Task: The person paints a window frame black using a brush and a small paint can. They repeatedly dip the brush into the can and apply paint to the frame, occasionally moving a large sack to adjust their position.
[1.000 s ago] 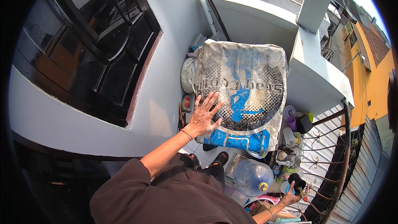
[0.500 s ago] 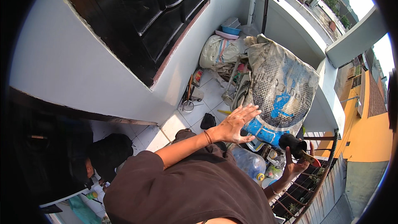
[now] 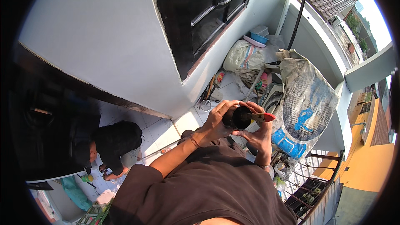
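Note:
In front of my chest, both hands are closed around a small black cup, tilted so that its dark mouth shows. My left hand wraps it from the left, the fingers over its upper side. From the right, my right hand grips it with curved fingers and thumb. Out of the cup's mouth leans a flat stick with a red end, which looks like a brush handle. Whatever is inside the cup is too dark to make out.
A dirty white sack with blue print drapes over piled things on the right. Beyond are a stuffed plastic bag and a blue basin. A metal railing borders the right. Another person in black crouches at lower left.
My right hand has brought the black cup from the right by the railing to my chest. My left hand, spread near the sack before, now holds the cup too. The view has shifted left.

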{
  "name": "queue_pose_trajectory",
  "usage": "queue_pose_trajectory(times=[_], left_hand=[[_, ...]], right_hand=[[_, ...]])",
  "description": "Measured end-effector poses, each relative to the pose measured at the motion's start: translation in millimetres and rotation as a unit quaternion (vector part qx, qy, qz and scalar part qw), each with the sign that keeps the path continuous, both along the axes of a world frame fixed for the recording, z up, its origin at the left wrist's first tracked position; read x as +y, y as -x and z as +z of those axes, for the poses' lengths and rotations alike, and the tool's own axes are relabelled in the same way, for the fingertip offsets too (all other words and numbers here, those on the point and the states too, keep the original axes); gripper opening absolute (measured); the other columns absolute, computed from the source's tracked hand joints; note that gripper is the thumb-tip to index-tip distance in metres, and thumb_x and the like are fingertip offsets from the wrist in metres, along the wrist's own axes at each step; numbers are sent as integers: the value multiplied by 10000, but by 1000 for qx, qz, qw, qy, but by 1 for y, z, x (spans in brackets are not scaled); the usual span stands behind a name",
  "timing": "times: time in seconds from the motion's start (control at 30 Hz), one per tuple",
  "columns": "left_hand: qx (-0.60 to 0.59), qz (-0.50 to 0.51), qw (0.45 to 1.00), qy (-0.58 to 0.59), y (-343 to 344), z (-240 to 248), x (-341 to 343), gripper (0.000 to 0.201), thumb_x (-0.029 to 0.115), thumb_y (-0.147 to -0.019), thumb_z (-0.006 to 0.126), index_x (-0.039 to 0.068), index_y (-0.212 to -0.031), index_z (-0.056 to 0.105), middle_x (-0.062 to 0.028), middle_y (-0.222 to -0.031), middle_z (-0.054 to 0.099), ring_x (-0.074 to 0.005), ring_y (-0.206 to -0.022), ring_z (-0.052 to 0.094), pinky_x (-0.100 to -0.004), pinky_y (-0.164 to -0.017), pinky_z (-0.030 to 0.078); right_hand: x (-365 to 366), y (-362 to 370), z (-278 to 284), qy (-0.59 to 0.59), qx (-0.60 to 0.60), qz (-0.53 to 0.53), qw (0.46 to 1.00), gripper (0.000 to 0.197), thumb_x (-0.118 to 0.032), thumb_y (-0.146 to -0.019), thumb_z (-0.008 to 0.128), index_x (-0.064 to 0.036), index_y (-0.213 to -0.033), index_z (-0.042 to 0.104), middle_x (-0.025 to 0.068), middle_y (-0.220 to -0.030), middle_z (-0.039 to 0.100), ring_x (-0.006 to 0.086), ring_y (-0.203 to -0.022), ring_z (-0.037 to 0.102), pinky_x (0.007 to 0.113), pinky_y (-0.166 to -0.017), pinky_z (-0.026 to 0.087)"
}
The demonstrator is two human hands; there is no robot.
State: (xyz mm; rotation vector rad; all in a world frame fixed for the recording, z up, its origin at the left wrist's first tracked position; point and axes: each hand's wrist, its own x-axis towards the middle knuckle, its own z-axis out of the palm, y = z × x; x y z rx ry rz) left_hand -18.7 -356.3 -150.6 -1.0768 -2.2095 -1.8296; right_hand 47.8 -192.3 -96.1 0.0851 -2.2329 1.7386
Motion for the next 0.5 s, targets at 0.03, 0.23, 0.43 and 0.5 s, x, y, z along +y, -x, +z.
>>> queue_pose_trajectory(times=[0.03, 0.23, 0.43, 0.5], left_hand=[[1, 16, 1000, -3, 0, -3, -6, 842, 74, -646, 916, 41, -1387, 517, -152, -1173, 649, -327, -1089, 693, -407, -917, 579], [-7, 70, 997, -5, 3, -1, -31, 799, 46, -623, 918, 41, -1335, 556, -170, -1142, 656, -356, -1032, 686, -411, -893, 572], [44, 132, 990, -17, 8, -1, -30, 774, 77, -611, 930, 58, -1301, 578, -150, -1139, 656, -343, -1027, 679, -416, -886, 562], [37, 143, 989, -23, 7, 1, -29, 770, 88, -611, 937, 64, -1294, 583, -143, -1139, 656, -340, -1021, 682, -413, -884, 562]], right_hand=[[-1, 5, 0, -51, 14, -1, 999, 836, -385, -534, 1016, -18, -1213, 696, 121, -1300, 640, 295, -1156, 669, 431, -983, 555], [5, 17, 33, -158, 9, 89, 983, 854, -438, -475, 1003, -131, -1226, 737, 113, -1229, 575, 309, -1120, 610, 468, -897, 548], [-16, 36, 58, -261, 62, 67, 961, 305, -53, -726, 882, -34, -990, 730, 89, -876, 711, 253, -778, 703, 338, -698, 557], [-14, 38, 67, -278, 92, 80, 953, 289, -40, -735, 870, -37, -986, 727, 99, -895, 717, 268, -800, 705, 346, -704, 557]])
